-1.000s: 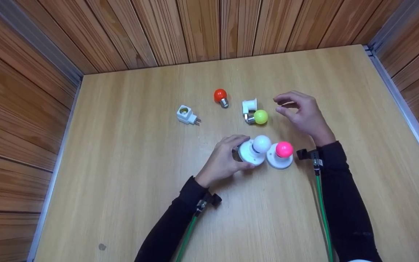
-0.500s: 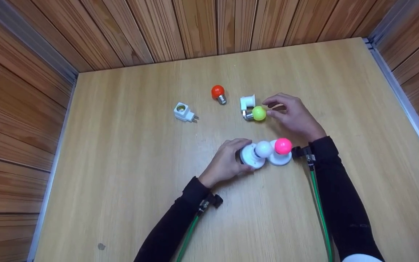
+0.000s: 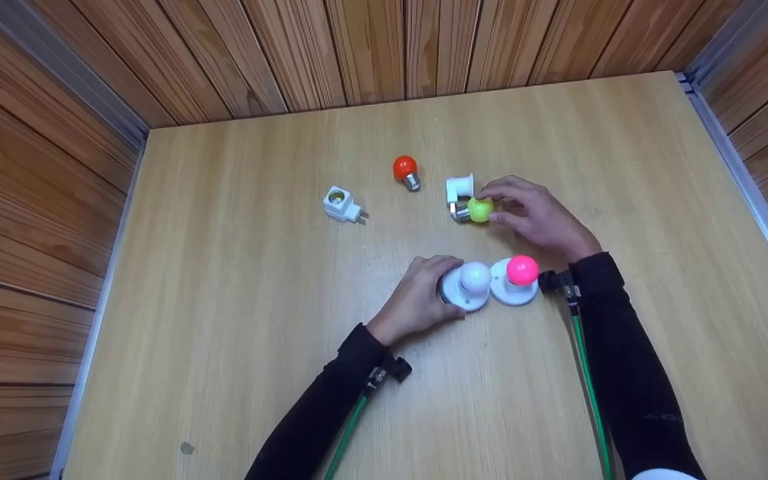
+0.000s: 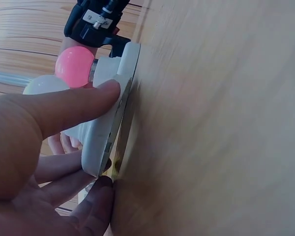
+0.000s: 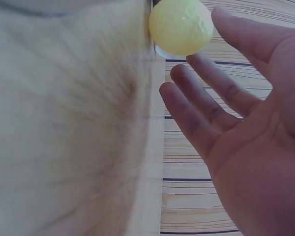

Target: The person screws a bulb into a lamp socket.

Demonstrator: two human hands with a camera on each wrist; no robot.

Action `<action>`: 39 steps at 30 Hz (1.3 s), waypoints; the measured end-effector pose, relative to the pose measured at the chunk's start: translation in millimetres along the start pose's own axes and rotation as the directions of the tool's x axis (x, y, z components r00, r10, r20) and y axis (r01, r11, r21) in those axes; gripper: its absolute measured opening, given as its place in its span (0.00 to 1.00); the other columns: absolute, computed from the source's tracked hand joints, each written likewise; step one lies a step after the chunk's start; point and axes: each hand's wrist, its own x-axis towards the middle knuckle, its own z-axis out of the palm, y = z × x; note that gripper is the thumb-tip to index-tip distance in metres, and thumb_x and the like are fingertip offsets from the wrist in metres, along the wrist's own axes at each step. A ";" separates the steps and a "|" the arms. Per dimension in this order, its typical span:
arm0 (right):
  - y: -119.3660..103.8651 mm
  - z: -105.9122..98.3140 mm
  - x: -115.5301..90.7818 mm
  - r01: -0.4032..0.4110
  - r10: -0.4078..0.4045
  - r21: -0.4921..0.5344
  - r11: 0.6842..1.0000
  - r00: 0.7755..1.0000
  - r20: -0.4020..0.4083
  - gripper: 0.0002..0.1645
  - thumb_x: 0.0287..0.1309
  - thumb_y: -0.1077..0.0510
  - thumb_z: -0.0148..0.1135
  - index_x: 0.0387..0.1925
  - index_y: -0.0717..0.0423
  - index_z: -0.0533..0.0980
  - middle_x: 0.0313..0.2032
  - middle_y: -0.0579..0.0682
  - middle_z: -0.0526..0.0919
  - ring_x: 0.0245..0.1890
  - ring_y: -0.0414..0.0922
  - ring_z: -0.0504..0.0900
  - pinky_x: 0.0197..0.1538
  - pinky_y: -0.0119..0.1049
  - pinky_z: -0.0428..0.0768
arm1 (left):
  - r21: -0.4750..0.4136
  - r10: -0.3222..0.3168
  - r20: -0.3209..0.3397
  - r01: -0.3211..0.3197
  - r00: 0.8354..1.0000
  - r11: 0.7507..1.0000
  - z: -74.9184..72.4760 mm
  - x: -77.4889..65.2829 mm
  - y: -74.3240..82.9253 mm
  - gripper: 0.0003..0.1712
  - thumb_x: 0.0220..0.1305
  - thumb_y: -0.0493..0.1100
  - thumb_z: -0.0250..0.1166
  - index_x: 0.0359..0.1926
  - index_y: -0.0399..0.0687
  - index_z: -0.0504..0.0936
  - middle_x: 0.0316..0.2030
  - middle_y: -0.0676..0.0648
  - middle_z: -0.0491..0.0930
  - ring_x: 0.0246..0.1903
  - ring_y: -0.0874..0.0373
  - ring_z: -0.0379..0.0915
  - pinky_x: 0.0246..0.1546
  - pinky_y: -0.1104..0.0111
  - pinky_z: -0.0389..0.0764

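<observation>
The yellow bulb lies on its side on the table, its cap toward 9 o'clock. Clock positions are read in the head view, from this bulb. The adapter sits just beside it at 11; whether cap and adapter touch cannot be told. The red bulb lies at 10, the square socket well apart at 9.

The right hand reaches in from 3 o'clock, forefinger at the far side of the bulb and thumb at the near side, a narrow gap about the bulb's own width. Firm contact cannot be confirmed; the right wrist view shows three other fingers spread.

The left hand, at 7, holds the left base by its rim. The white bulb stands in that base at 6; the pink bulb stands in the right base at 5.

Assessment: the step in hand is judged to be taking hold of the yellow bulb. Thumb and forefinger should bear evenly on opposite sides, since a round, smooth surface may roll or slip. A straight lift would best spare the adapter from being dragged. The wrist camera is near the right base and could knock it; the left hand should hold steady.
</observation>
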 end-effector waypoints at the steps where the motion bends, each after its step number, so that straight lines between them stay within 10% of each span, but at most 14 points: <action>1: 0.2 0.1 -0.4 0.001 -0.001 -0.013 1.000 1.000 0.004 0.23 0.71 0.60 0.66 0.65 0.44 0.81 0.67 0.51 0.79 0.67 0.53 0.78 0.71 0.59 0.78 | 0.007 0.000 0.001 0.000 1.000 1.000 0.2 0.1 0.1 0.46 0.54 0.43 0.84 0.73 0.46 0.75 0.71 0.48 0.78 0.66 0.52 0.70 0.73 0.61 0.75; 15: 1.9 0.8 -1.5 0.007 -0.008 -0.041 0.999 1.000 -0.008 0.24 0.71 0.58 0.67 0.66 0.43 0.80 0.67 0.50 0.80 0.66 0.49 0.79 0.69 0.41 0.79 | 0.048 0.011 0.050 -0.013 0.999 0.999 -2.4 2.1 3.1 0.44 0.55 0.39 0.83 0.72 0.48 0.74 0.70 0.48 0.78 0.66 0.51 0.69 0.72 0.59 0.75; 22: -0.1 0.5 0.9 0.017 -0.016 -0.056 0.998 1.000 0.002 0.24 0.71 0.58 0.68 0.66 0.43 0.81 0.68 0.51 0.79 0.67 0.50 0.78 0.69 0.50 0.77 | -0.011 -0.120 0.089 0.121 0.989 0.993 -36.5 -3.9 5.6 0.48 0.61 0.35 0.76 0.79 0.57 0.67 0.74 0.50 0.72 0.71 0.52 0.67 0.71 0.57 0.78; 33: 0.3 -0.4 1.6 -0.012 0.013 -0.030 0.999 1.000 0.026 0.25 0.69 0.60 0.69 0.65 0.43 0.81 0.68 0.52 0.79 0.68 0.52 0.77 0.73 0.58 0.75 | -0.108 -0.200 -0.191 0.182 0.961 0.977 -111.4 -13.8 -22.9 0.40 0.67 0.41 0.74 0.77 0.57 0.70 0.72 0.45 0.73 0.71 0.47 0.71 0.69 0.52 0.80; 39: -0.7 3.0 -1.3 -0.034 0.035 -0.029 0.999 0.999 0.034 0.24 0.70 0.58 0.69 0.65 0.41 0.81 0.68 0.48 0.79 0.64 0.47 0.77 0.69 0.40 0.78 | -0.071 -0.158 -0.371 0.141 0.915 0.987 -130.5 -13.2 -39.3 0.36 0.66 0.38 0.74 0.73 0.48 0.74 0.67 0.40 0.77 0.67 0.43 0.73 0.67 0.50 0.81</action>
